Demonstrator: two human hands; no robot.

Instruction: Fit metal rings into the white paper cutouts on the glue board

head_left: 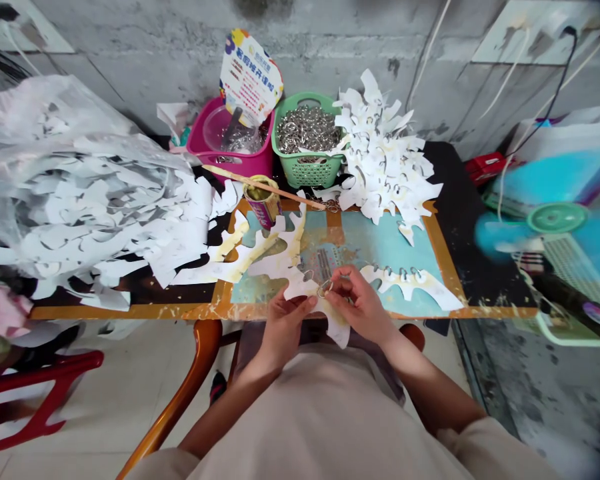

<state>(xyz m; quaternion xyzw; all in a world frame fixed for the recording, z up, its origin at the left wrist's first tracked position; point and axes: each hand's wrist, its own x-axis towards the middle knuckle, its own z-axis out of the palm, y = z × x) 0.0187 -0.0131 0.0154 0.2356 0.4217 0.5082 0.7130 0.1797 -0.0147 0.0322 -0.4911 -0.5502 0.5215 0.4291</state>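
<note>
Tabletop (pixel 473 227) | left hand (pixel 285 330): narrow, pinching white paper cutout (pixel 300 287) | right hand (pixel 360 303): narrow, holding metal ring (pixel 325 289) at cutout edge | green plastic basket (pixel 307 170) beyond

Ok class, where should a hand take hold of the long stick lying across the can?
Pinch the stick between the can and its right end, coming from above. It lies propped across the can's mouth, so that stretch looks free and slender, and a grip there stays clear of the can's stained rim.
</note>
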